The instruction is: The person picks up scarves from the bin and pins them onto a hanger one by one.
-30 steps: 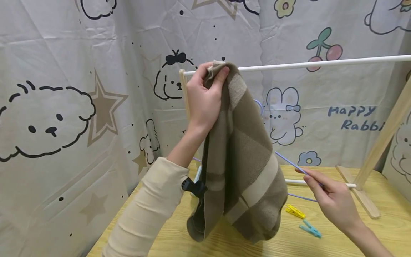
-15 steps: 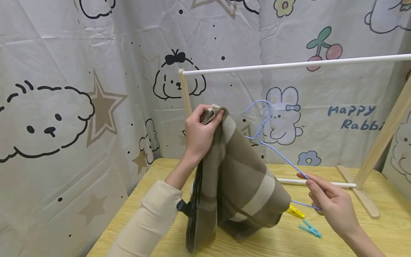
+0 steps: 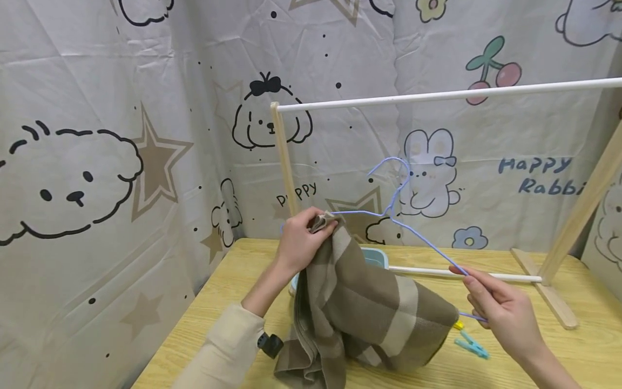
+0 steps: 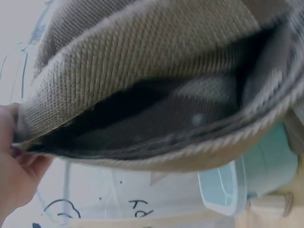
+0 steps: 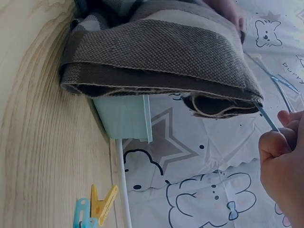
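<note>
My left hand [image 3: 297, 240] pinches the bunched upper end of a brown-and-cream checked woven cloth, perhaps a scarf [image 3: 374, 308]. Its lower folds reach down to the table. My right hand [image 3: 507, 310] grips the right corner of a blue wire hanger [image 3: 425, 240], whose hook points up. The hanger's lower bar runs into the cloth's right edge, and its left shoulder passes behind my left hand. In the left wrist view the cloth [image 4: 142, 52] gapes between its layers. In the right wrist view the hanger's bar [image 5: 268, 116] enters the folded edge.
A white-railed wooden rack [image 3: 437, 97] stands behind the hands. A light-blue plastic bin [image 3: 376, 257] sits behind the cloth. Turquoise [image 3: 472, 346] and yellow [image 5: 100, 204] clothespins lie on the wooden table [image 3: 194, 335]. A printed curtain [image 3: 160, 259] encloses the back and sides.
My left hand has lowered the cloth from near the rail, uncovering the hanger's hook and left shoulder. The cloth's right edge has shifted toward my right hand, which keeps its grip.
</note>
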Motion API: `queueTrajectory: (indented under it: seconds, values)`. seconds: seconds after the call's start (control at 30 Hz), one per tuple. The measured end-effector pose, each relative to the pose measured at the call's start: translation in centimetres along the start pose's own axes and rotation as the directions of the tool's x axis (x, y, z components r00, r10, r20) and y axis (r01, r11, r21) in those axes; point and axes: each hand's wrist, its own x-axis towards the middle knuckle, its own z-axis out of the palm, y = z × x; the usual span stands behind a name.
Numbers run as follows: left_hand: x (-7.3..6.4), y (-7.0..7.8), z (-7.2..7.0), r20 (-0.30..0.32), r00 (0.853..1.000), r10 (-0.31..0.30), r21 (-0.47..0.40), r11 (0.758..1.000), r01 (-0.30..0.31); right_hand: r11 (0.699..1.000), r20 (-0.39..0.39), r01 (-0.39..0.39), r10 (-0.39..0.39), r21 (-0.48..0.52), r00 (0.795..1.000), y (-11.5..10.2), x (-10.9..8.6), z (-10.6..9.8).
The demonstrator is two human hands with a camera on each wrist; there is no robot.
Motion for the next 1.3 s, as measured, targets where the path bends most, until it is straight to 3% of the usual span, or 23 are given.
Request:
queueTrajectory:
  seconds: [0.13,0.23,0.43,0.53,0.63,0.7,0.73,0.8,0.87,0.93,1.0,1.07,1.1,1.13,1.2,1.27,1.3]
  values:
    - [-0.3,-0.6,0.0,0.141,0.988,-0.066,0.117,0.992,0.049,1.000,0.013,0.001,-0.001,-0.009,1.000,-0.1,0.0,0.2]
    - [-0.6,-0.9,0.1,0.212,0.973,-0.095,0.230,0.972,0.045,1.000,0.010,0.003,-0.002,-0.013,1.000,0.0,-0.1,0.3]
    - [-1.0,-0.9,0.5,0.332,0.926,-0.182,0.409,0.912,0.032,1.000,0.010,0.006,-0.006,-0.023,1.000,-0.1,-0.2,0.4]
    - [-1.2,-1.0,0.5,0.374,0.905,-0.202,0.422,0.906,0.027,0.999,0.002,0.006,-0.006,-0.050,1.000,-0.2,-0.3,0.4]
    - [-1.4,-1.2,0.5,0.400,0.911,-0.100,0.365,0.929,-0.058,0.997,-0.005,0.014,-0.015,-0.079,1.000,-0.2,-0.3,0.5]
    - [-1.5,-1.2,0.5,0.406,0.913,0.044,0.302,0.936,-0.180,0.995,-0.011,0.018,-0.019,-0.102,1.000,-0.1,-0.3,0.5]
    - [-1.5,-1.1,0.5,0.408,0.904,0.126,0.270,0.930,-0.251,0.994,-0.014,0.018,-0.019,-0.107,1.000,0.0,-0.3,0.5]
    - [-1.8,-0.8,0.5,0.417,0.866,0.276,0.212,0.897,-0.388,0.992,-0.025,0.014,-0.017,-0.124,1.000,0.1,-0.4,0.5]
    - [-2.1,-0.3,0.6,0.469,0.802,0.369,0.150,0.862,-0.485,0.992,-0.034,0.009,-0.013,-0.128,0.999,0.3,-0.4,0.5]
    - [-2.6,0.3,0.8,0.566,0.727,0.389,0.105,0.841,-0.531,0.990,-0.039,0.002,-0.008,-0.144,0.999,0.3,-0.4,0.5]
    - [-3.0,0.8,0.9,0.663,0.655,0.364,0.106,0.820,-0.562,0.985,-0.048,-0.005,-0.004,-0.175,0.999,0.3,-0.4,0.4]
    - [-3.4,1.2,1.2,0.714,0.613,0.338,0.146,0.785,-0.603,0.985,-0.049,-0.008,0.000,-0.172,0.999,0.1,-0.4,0.4]
    - [-3.6,1.3,1.3,0.719,0.608,0.337,0.175,0.758,-0.629,0.985,-0.047,-0.007,-0.001,-0.172,0.999,0.0,-0.4,0.4]
    - [-3.8,1.3,1.5,0.711,0.612,0.347,0.203,0.732,-0.651,0.989,-0.042,0.000,-0.006,-0.147,0.999,-0.1,-0.3,0.4]
    - [-3.9,1.3,1.7,0.668,0.634,0.390,0.241,0.692,-0.680,0.996,-0.022,0.024,-0.026,-0.084,0.999,-0.2,-0.2,0.5]
    - [-4.0,1.2,1.9,0.608,0.657,0.446,0.247,0.680,-0.691,0.997,0.002,0.079,-0.079,0.010,0.997,-0.2,-0.1,0.5]
    - [-3.9,1.2,1.9,0.574,0.671,0.469,0.242,0.686,-0.686,0.994,0.008,0.102,-0.103,0.046,0.995,-0.1,0.0,0.6]
